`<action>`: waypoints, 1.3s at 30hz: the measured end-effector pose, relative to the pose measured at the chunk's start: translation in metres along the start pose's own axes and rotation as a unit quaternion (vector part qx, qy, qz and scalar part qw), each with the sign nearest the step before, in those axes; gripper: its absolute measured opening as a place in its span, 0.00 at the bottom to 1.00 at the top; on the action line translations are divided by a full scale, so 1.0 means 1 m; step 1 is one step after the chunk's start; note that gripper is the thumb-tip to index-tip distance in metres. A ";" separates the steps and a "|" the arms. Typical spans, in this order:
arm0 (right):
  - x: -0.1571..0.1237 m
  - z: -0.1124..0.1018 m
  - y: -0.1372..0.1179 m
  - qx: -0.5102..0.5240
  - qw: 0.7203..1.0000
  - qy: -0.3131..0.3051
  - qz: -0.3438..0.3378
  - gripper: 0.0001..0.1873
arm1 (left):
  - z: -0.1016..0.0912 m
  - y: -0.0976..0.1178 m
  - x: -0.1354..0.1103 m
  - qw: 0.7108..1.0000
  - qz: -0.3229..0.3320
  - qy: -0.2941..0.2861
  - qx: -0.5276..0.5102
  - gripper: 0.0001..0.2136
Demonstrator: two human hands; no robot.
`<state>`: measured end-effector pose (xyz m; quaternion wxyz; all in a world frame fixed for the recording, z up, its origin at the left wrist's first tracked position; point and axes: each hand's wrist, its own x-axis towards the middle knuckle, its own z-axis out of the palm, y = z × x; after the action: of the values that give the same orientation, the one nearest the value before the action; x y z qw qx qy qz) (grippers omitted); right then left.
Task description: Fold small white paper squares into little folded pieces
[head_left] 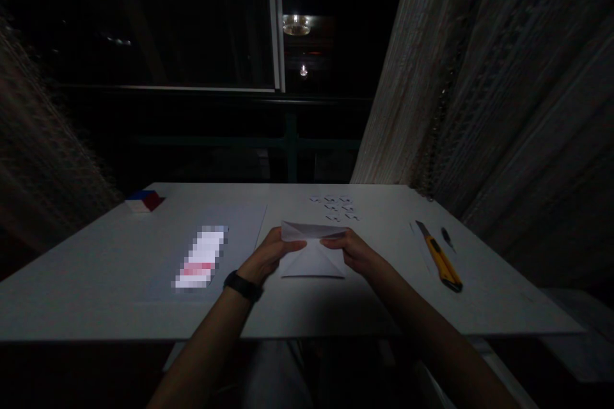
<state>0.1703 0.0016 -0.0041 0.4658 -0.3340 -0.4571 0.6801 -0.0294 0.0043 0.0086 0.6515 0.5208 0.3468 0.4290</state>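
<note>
Between my two hands is a white paper envelope point(312, 262), raised a little over the table's front half, its top flap lifted along the far edge. My left hand point(273, 252) grips its left side, thumb lying on the near face and fingers behind. On the right side my right hand point(352, 249) pinches it the same way, thumb pointing inward. Diagonal fold lines meet near the middle of the envelope. The fingers behind the paper are mostly hidden. A dark watch point(244, 285) is on my left wrist.
On the white table point(119, 275), a lit phone point(201, 259) lies on a paper sheet point(249, 223) to the left. A coloured cube point(144, 200) stands far left. Several small paper pieces point(330, 208) lie beyond my hands. At right are a yellow utility knife point(440, 259) and a small dark object point(448, 238).
</note>
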 end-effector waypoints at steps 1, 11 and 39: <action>0.000 0.000 0.000 -0.008 1.000 0.003 0.006 0.13 | 0.000 0.000 0.000 1.000 0.000 -0.001 0.003 0.17; 0.001 -0.001 0.006 -0.038 0.999 0.017 -0.009 0.24 | -0.001 -0.002 0.002 1.000 -0.012 0.016 0.017 0.18; 0.001 0.004 0.009 -0.176 0.927 0.256 -0.208 0.20 | 0.000 0.005 0.004 0.983 -0.022 0.066 -0.173 0.17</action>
<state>0.1640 0.0000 -0.0108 0.6319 -0.4708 -0.4939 0.3676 -0.0285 0.0082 0.0132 0.7165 0.3633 0.3211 0.5016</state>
